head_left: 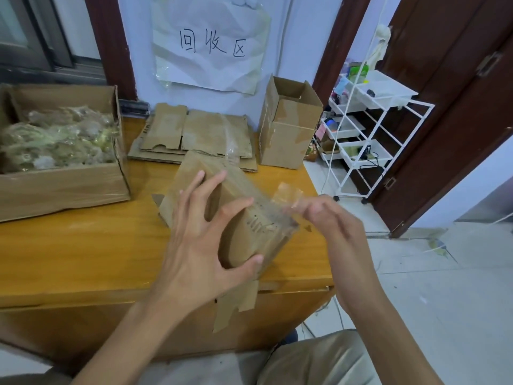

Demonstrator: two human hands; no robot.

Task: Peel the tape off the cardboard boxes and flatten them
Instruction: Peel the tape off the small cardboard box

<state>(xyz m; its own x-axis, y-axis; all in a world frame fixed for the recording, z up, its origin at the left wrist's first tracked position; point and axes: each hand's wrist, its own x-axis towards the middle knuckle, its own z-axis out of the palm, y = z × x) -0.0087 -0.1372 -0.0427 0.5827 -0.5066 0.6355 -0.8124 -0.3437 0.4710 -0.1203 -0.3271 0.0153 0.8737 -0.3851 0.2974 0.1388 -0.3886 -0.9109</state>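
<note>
Left hand [200,240] grips box [249,218] on surface [83,245], fingers curled round it; right hand [330,218] pinches clear tape [288,194].

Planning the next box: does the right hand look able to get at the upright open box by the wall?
Probably not yet. The right hand is pinching clear tape off the held box. The way to the upright box looks free across bare table.
</note>
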